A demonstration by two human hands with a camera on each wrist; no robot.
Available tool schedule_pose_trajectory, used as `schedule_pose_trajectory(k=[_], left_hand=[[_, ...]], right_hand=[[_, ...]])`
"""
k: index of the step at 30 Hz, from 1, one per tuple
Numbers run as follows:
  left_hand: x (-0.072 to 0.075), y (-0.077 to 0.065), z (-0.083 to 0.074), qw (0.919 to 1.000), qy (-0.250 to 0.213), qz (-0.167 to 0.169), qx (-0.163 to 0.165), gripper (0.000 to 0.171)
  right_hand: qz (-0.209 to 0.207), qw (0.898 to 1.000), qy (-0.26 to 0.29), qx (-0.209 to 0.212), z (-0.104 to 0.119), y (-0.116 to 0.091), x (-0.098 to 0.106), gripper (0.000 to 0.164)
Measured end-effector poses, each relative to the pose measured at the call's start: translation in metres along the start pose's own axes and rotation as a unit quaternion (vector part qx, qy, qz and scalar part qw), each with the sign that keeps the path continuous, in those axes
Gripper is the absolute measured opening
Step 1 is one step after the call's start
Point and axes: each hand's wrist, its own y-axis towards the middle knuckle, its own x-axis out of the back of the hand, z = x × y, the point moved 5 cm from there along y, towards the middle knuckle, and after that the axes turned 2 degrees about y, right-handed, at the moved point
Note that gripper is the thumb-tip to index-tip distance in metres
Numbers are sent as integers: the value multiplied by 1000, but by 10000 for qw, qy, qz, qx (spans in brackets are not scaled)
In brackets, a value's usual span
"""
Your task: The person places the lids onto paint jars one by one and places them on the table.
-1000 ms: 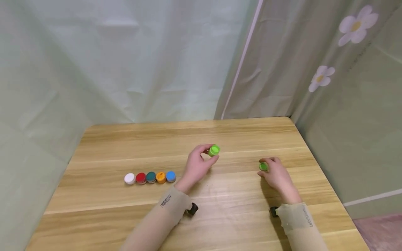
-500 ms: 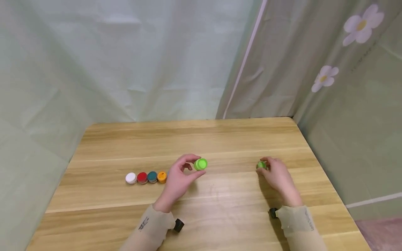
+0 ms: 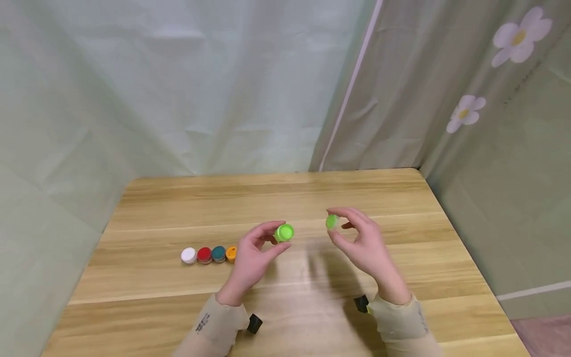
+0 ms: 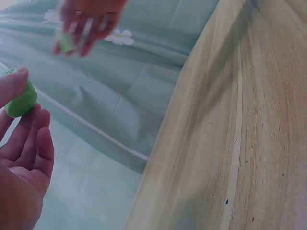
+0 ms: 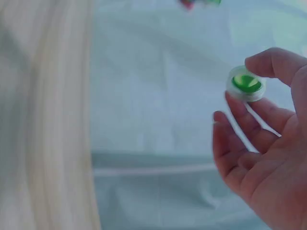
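Observation:
My left hand (image 3: 253, 260) pinches a small green paint pot (image 3: 284, 232) between thumb and fingers above the table; its round end with a raised rim faces up. In the left wrist view the green side of the paint pot (image 4: 22, 103) shows between the fingertips. Over to the right, my right hand (image 3: 363, 245) holds a small round lid (image 3: 332, 221) on edge, above the table and facing the pot. The right wrist view shows the lid (image 5: 246, 84) with a translucent rim and green inside. A gap separates the two hands.
A row of small paint pots with white (image 3: 189, 256), red (image 3: 204, 255), teal (image 3: 218, 254) and orange (image 3: 231, 254) tops stands left of my left hand, which covers the row's right end. The wooden table (image 3: 147, 292) meets pale curtains (image 3: 214, 99) at its back.
My left hand moved left and slightly nearer with the paint pot, covering the blue-topped pot. My right hand lifted the lid and brought it left, towards the paint pot.

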Motion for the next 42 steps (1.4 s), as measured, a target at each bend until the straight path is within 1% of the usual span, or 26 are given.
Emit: schedule_pose_trajectory(k=[2,4,6,8,12,17,21,25,29,32,37,42], left_hand=[[-2,0,0,9999,-40,110,-30,45],[-3,0,0,9998,-23,196,-66,45],[-4,0,-1,9996,-10,254,-98,44],[-5,-1,-2,9994,33,311,-126,44],[-6,-2,-4,9992,61,377,-103,44],[-5,-3,-3,9997,19,259,3,45],[-4,-2,-5,9997,-88,203,-68,43],[-3,-2,-5,9996,-72,265,-104,40],[-3,-2,-6,9995,-48,304,7,37],[-2,-2,-8,9995,-87,279,82,36],[0,-2,-10,9997,-71,224,64,36],[0,-1,-11,9998,-70,193,58,40]], right_hand=[[-115,9988,269,396,12,3,-4,46],[-109,9967,551,592,21,5,-9,46],[-56,9946,797,659,28,7,-13,45],[16,9928,1015,638,32,8,-18,45],[55,9902,1234,649,40,9,-27,48],[9,9899,1167,800,43,9,-33,48],[-2,9896,1165,844,43,9,-33,47],[228,9891,1172,860,44,10,-35,44],[551,9886,1064,915,45,10,-39,46],[692,9884,972,936,45,10,-41,46],[741,9893,887,889,46,11,-43,40],[729,9909,734,856,45,10,-45,41]])
